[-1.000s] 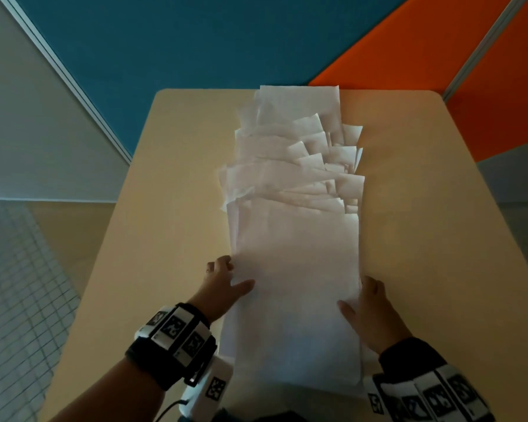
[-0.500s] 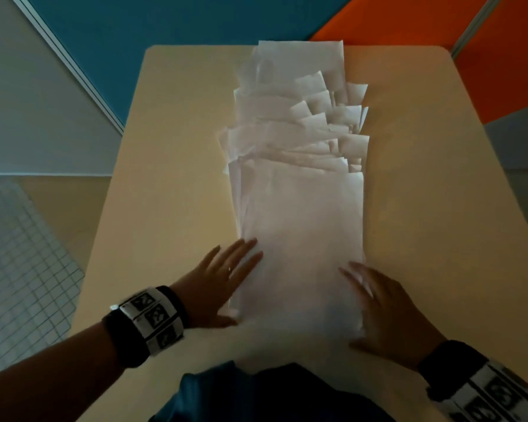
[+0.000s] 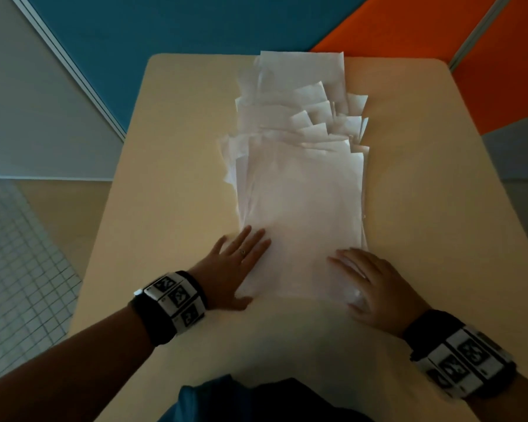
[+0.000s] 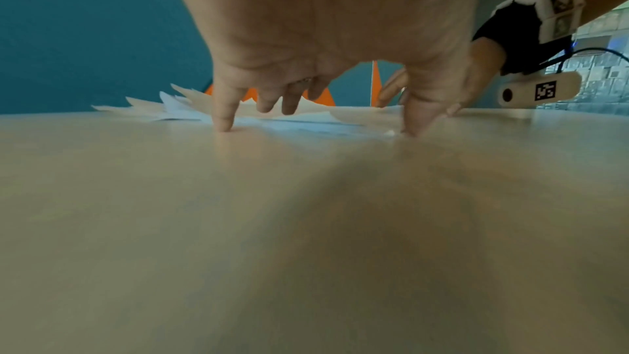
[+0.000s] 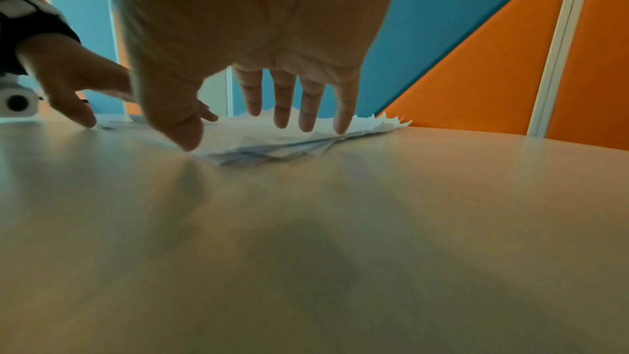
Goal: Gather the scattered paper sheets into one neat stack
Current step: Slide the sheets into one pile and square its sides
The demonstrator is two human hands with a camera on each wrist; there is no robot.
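From the head camera, a fanned run of white paper sheets (image 3: pixel 299 190) stretches from the table's (image 3: pixel 439 208) far edge toward its near edge, the left hand (image 3: pixel 229 272) and right hand (image 3: pixel 375 293) lying flat with straight fingers on the sheets' near corners, gripping nothing. The left wrist camera shows that hand's (image 4: pixel 323 36) little finger and thumb touching the table beside the sheets (image 4: pixel 272 117). The right wrist camera shows spread, straight fingers (image 5: pixel 282 101) over the sheets (image 5: pixel 272 141), thumb at their near edge.

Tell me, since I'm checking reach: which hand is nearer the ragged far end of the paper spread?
Left, narrowly. The left hand lies on the paper spread's near-left edge, fingers reaching further up; the right hand covers the near-right corner.
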